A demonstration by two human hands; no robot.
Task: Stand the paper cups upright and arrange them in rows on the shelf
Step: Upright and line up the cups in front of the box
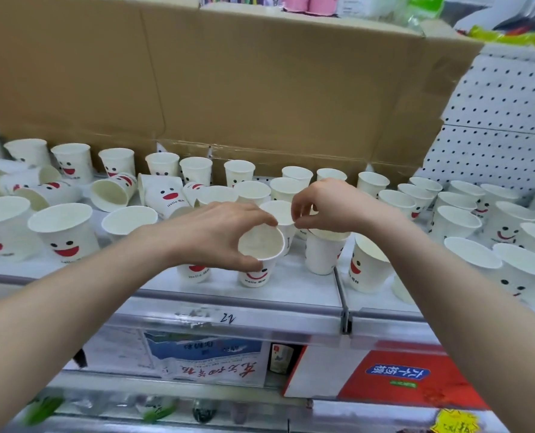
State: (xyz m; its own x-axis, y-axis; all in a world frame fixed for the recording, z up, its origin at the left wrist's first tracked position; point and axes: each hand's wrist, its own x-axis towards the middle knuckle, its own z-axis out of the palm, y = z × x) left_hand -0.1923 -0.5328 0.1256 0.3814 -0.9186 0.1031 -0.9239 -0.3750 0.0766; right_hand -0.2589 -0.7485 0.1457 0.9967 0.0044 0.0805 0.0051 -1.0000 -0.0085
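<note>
At the shelf's [294, 273] left, tipped paper cups [113, 190] are lying on their sides. The left hand [216, 232] is gripping a smiley cup [261, 245] at its rim in the front row, and the right hand [332, 204] is pinching the rim of the cup behind [277, 210]. Light grips should avoid crushing the rims while each base is seated flat, in line with the upright cups [457, 223] at the right.

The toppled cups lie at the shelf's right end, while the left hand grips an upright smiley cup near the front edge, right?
Not quite: the head view shows the toppled cups at the left end of the shelf, not the right. The left hand does grip an upright smiley cup near the front edge.
</note>
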